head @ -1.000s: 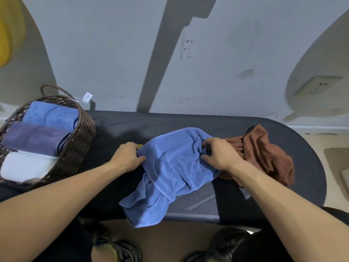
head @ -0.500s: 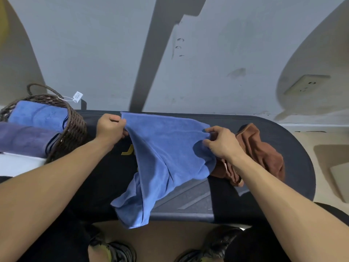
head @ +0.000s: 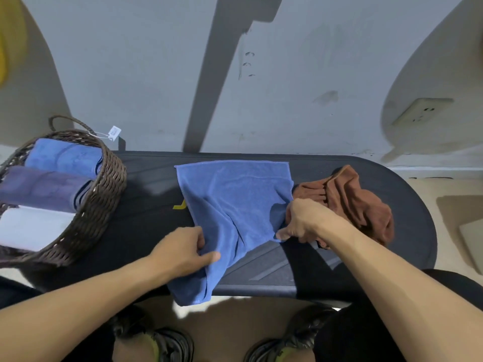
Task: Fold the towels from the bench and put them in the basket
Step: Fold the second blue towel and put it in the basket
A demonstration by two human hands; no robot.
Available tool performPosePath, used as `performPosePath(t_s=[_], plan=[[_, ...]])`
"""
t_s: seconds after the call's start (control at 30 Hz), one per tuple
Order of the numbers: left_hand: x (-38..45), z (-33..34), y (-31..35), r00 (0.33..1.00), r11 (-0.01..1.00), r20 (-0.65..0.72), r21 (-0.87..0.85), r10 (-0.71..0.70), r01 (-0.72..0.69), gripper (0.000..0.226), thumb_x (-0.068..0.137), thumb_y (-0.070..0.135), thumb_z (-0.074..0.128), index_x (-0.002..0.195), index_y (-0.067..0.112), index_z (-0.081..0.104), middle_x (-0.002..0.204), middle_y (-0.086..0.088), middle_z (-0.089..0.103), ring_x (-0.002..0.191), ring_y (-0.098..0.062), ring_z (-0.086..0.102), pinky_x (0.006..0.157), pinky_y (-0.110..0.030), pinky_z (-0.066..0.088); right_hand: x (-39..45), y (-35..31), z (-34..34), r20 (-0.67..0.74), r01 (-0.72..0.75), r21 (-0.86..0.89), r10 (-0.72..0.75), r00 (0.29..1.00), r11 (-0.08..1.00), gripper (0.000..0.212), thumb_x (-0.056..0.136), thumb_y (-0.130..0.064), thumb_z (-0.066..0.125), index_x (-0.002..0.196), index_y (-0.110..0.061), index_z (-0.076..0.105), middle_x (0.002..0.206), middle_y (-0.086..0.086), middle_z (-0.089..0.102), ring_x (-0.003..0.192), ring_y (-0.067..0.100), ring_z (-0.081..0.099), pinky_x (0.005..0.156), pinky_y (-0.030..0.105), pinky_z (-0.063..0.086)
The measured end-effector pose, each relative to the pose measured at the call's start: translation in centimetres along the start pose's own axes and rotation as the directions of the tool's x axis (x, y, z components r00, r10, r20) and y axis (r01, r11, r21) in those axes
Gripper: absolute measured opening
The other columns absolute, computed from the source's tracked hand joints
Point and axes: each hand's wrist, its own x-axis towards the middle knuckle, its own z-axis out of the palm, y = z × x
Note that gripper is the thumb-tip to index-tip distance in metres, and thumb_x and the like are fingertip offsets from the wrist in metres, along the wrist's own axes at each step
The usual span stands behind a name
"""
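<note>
Head view: left hand (head: 183, 253) and right hand (head: 303, 222) each pinch a near edge of the blue towel (head: 235, 205), spread on the dark bench (head: 407, 205); a crumpled brown towel (head: 352, 199) lies right, the wicker basket (head: 104, 205) of folded towels left.

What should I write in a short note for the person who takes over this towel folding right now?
Left hand pinches the blue towel's near left edge; right hand pinches its near right edge.
The blue towel lies spread on the bench, one corner hanging over the front.
Done: three folded towels in the basket.
Left: fold the blue towel, then the crumpled brown towel to its right, and put both in the basket.
</note>
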Motion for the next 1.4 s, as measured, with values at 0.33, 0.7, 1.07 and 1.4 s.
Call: performPosePath(t_s=[0.33,0.7,1.07,1.4], plan=[[2.0,-4.5,-1.6,0.967,0.953,-0.198,-0.288,-0.158,0.097,0.015,0.078,0.031,0.07,0.071,0.02,0.064,0.063,0.01,0.066,0.062,-0.009,0.062,0.054,-0.024,0.042,-0.5,-3.2,2.8,-0.152,0.166,0.103,-0.15,0.977,0.981,0.024,0.081,-0.026,0.067,0.06,-0.015,0.068,0.071,0.009,0.074,0.072,0.023,0.07,0.061,0.031,0.053],[4.6,-5.5,-6.9,0.851,0.868,-0.358,-0.455,-0.383,0.199,0.034,0.088,0.032,0.063,0.07,0.005,0.052,0.061,-0.01,0.056,0.06,-0.026,0.054,0.066,-0.044,0.053,-1.1,-1.7,-1.8,-0.436,0.163,0.151,-0.082,0.896,0.975,0.015,0.079,-0.027,0.071,0.09,-0.017,0.069,0.09,0.005,0.074,0.09,0.023,0.069,0.071,0.03,0.051],[0.4,-3.8,-2.9,0.997,0.995,0.063,0.088,-0.051,0.046,0.028,0.067,0.045,0.077,0.076,0.022,0.062,0.073,0.008,0.066,0.069,-0.01,0.062,0.056,-0.022,0.042,-2.4,-6.8,5.3,-0.138,0.569,0.261,-0.553,0.822,0.78,0.024,0.08,-0.031,0.079,0.093,-0.016,0.065,0.081,-0.006,0.067,0.073,0.012,0.061,0.064,0.018,0.046],[0.2,-3.2,-2.1,0.966,0.79,0.257,-0.59,-0.015,0.169,0.015,0.093,0.014,0.065,0.096,0.008,0.051,0.073,-0.009,0.072,0.075,-0.026,0.072,0.069,-0.041,0.062,-2.2,-8.6,9.5,-0.206,0.618,0.144,-0.588,0.782,0.773,0.028,0.078,-0.023,0.074,0.092,-0.015,0.051,0.083,0.0,0.058,0.079,0.025,0.051,0.07,0.034,0.044]])
